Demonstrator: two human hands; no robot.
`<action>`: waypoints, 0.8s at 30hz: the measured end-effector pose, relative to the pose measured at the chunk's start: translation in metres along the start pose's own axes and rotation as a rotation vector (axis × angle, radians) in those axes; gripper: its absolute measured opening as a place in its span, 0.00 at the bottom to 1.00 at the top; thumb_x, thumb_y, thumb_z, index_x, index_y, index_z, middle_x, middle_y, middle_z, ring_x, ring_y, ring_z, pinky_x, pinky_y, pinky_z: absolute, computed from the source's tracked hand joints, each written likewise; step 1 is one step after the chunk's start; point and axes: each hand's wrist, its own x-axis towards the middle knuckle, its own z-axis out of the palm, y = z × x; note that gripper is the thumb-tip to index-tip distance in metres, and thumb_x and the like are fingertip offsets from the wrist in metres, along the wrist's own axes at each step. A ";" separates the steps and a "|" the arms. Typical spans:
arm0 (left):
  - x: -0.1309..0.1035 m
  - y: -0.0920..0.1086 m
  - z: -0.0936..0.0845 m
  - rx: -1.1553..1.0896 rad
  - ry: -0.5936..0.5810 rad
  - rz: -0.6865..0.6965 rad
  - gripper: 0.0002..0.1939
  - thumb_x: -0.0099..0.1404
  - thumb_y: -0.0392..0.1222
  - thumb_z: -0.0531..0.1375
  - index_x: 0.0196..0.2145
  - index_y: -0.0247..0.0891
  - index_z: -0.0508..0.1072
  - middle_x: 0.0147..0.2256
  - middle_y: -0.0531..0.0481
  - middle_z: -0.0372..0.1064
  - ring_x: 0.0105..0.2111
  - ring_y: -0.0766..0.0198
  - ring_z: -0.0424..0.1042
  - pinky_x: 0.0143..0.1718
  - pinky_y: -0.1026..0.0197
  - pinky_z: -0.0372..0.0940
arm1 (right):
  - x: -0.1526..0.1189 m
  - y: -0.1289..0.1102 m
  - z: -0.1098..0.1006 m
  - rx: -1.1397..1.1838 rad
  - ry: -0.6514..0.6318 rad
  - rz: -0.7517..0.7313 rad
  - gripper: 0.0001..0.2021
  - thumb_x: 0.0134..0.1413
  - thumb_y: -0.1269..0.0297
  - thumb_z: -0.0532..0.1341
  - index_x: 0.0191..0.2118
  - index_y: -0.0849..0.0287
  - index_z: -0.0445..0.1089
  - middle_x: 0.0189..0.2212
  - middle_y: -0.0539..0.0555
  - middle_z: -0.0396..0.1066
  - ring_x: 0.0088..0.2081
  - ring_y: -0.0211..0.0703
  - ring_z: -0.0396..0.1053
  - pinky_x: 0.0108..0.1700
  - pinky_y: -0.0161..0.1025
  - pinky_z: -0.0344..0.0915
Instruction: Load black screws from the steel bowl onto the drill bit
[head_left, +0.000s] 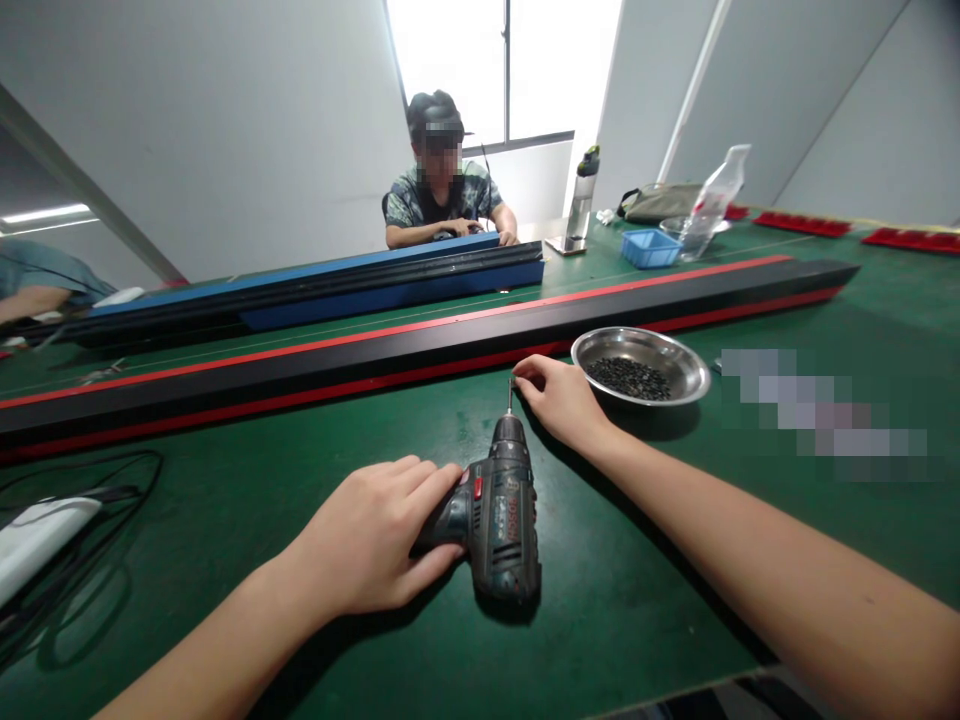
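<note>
My left hand (382, 530) is wrapped round the handle of a dark cordless drill (508, 520), which lies on its side on the green table with its chuck pointing away from me. A thin metal bit (511, 396) sticks out of the chuck. At its tip, my right hand (559, 395) has thumb and forefinger pinched together; whatever is between them is too small to make out. Just beyond that hand stands a round steel bowl (694, 375) holding many small black screws (628, 378).
A long black and red bar (360, 345) crosses the green table (750, 560). Beyond it are blue and black bars (405, 290), a blue tray (651, 250) and bottles (581, 200). A person (442, 190) sits opposite. Cables and a white power strip (45, 545) lie left.
</note>
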 end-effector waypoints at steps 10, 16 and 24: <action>-0.002 0.000 0.002 0.004 0.027 0.018 0.26 0.70 0.51 0.59 0.61 0.36 0.65 0.48 0.40 0.76 0.44 0.49 0.75 0.45 0.47 0.71 | 0.001 0.003 0.002 0.029 0.016 0.007 0.07 0.61 0.74 0.65 0.41 0.58 0.80 0.38 0.55 0.83 0.40 0.46 0.80 0.46 0.42 0.73; -0.001 0.000 0.001 0.012 0.036 0.020 0.26 0.69 0.50 0.60 0.60 0.36 0.66 0.47 0.40 0.76 0.44 0.49 0.75 0.44 0.48 0.71 | 0.001 0.003 0.002 0.024 0.019 0.009 0.07 0.61 0.74 0.65 0.42 0.58 0.80 0.39 0.54 0.83 0.41 0.46 0.80 0.47 0.42 0.74; -0.001 -0.001 0.002 0.004 0.026 0.020 0.27 0.70 0.51 0.59 0.61 0.35 0.65 0.47 0.40 0.76 0.44 0.48 0.75 0.44 0.46 0.72 | 0.001 0.006 0.005 0.032 0.015 -0.004 0.08 0.62 0.74 0.64 0.43 0.57 0.80 0.40 0.54 0.83 0.42 0.47 0.80 0.49 0.43 0.74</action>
